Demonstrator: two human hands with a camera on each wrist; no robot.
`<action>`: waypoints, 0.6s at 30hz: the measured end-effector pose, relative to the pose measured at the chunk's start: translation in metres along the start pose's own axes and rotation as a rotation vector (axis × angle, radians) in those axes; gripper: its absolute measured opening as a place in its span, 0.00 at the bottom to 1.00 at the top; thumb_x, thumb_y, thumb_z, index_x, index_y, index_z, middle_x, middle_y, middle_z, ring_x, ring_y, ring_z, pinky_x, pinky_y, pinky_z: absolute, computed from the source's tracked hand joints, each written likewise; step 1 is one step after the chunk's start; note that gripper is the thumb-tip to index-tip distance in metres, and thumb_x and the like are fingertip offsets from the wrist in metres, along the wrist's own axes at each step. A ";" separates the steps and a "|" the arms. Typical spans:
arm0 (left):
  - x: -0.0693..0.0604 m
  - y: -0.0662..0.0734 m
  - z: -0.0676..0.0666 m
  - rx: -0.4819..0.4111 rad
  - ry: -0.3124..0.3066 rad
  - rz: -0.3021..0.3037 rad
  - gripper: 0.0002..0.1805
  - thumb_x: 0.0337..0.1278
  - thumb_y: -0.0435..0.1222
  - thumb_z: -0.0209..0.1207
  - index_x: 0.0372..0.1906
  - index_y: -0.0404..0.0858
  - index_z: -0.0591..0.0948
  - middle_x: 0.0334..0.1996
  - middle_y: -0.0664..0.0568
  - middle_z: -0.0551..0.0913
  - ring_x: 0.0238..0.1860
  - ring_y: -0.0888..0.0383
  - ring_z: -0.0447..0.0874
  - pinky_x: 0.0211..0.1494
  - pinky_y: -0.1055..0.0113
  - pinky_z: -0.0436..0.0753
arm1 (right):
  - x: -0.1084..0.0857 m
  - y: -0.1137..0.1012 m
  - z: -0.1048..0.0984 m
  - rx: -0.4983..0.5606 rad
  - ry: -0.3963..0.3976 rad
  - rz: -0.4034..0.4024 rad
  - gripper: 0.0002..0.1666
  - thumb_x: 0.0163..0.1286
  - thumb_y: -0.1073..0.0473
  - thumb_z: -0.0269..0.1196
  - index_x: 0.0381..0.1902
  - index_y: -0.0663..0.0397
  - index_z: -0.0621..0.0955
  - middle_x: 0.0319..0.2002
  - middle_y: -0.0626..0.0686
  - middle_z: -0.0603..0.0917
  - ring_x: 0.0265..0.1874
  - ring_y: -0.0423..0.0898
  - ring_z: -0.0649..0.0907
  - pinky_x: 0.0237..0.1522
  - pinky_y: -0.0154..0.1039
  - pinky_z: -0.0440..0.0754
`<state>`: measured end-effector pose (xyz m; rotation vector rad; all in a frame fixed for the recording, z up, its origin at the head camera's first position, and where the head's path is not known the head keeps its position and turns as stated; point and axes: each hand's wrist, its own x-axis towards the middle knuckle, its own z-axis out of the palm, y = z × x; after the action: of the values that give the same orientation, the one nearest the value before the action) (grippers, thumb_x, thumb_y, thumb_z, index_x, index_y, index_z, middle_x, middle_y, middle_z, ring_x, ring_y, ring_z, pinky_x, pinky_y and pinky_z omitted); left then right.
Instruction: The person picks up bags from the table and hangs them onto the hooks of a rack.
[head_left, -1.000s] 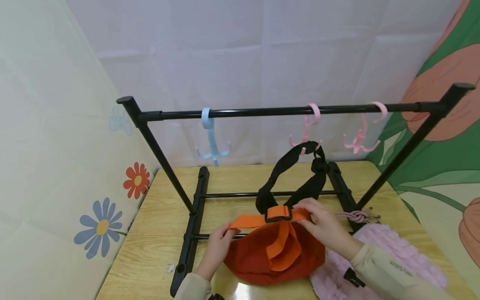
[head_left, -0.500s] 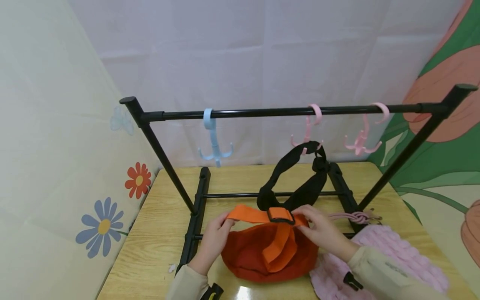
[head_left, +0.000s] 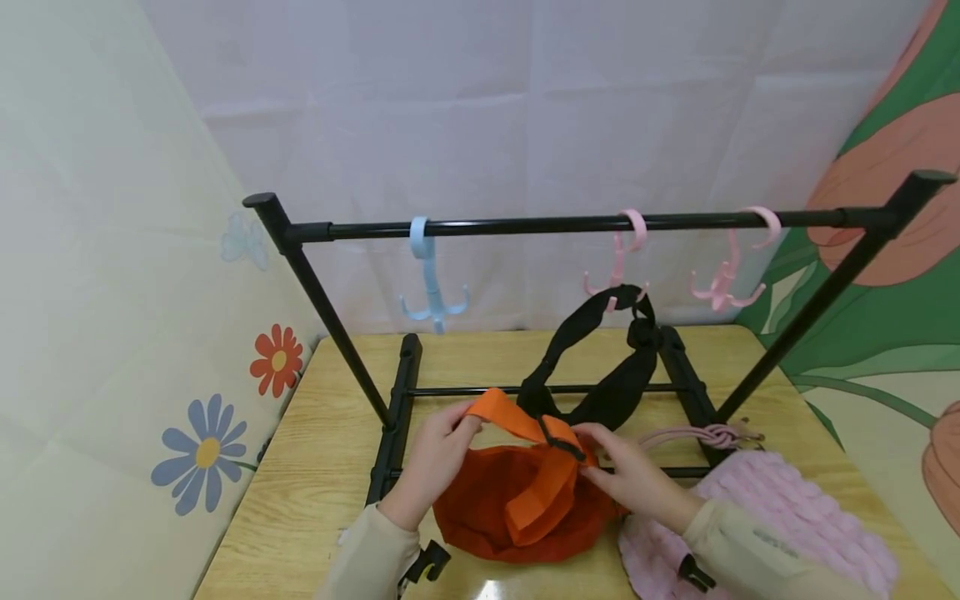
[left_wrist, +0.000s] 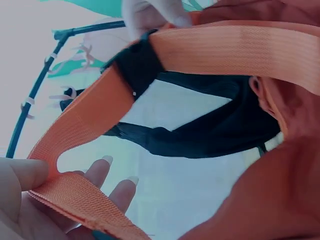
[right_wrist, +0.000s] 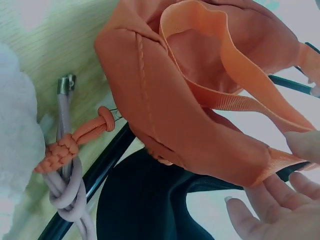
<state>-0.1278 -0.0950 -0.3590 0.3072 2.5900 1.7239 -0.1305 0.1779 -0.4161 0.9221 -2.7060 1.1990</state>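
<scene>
An orange bag [head_left: 480,500] with a webbing strap [head_left: 504,415] is held low in front of the rack. My left hand [head_left: 435,454] pinches the strap where it bends; in the left wrist view the thumb presses on the webbing [left_wrist: 90,117]. With thumb and fingers, my right hand [head_left: 630,471] grips the strap beside its black buckle [head_left: 561,442]. A loose strap end hangs over the bag's front. In the right wrist view, my right hand [right_wrist: 285,205] holds the webbing at the bag's corner. Right behind stands a black cloth loop [head_left: 611,396], hanging from a pink hook [head_left: 617,258].
A black rack [head_left: 525,225] spans the wooden table [head_left: 277,500]. Its top bar carries a blue hook [head_left: 432,292] and another pink hook [head_left: 723,279]. A puffy pink bag [head_left: 795,508] lies at the right, with a knotted pink cord [head_left: 716,435] behind it.
The left hand has lifted its part of the strap and the right hand has moved slightly left and down. The buckle now slants, and the orange bag has shifted a little left.
</scene>
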 end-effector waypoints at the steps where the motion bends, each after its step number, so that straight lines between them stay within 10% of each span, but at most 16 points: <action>1: 0.000 0.003 0.000 0.003 -0.005 0.001 0.14 0.71 0.34 0.49 0.50 0.37 0.84 0.39 0.48 0.85 0.40 0.53 0.81 0.43 0.58 0.78 | 0.000 0.000 0.000 0.004 -0.004 -0.005 0.26 0.61 0.72 0.66 0.57 0.62 0.73 0.49 0.57 0.82 0.45 0.49 0.82 0.43 0.48 0.81; 18: 0.002 0.027 0.002 0.004 -0.030 0.037 0.14 0.71 0.35 0.50 0.47 0.37 0.85 0.37 0.48 0.84 0.37 0.54 0.79 0.36 0.61 0.76 | 0.003 -0.019 -0.006 0.084 -0.126 0.063 0.41 0.65 0.70 0.63 0.72 0.66 0.58 0.66 0.69 0.66 0.63 0.67 0.69 0.57 0.63 0.69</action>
<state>-0.1256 -0.0821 -0.3345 0.3798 2.5836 1.7113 -0.1244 0.1707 -0.3983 0.9597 -2.8215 1.3191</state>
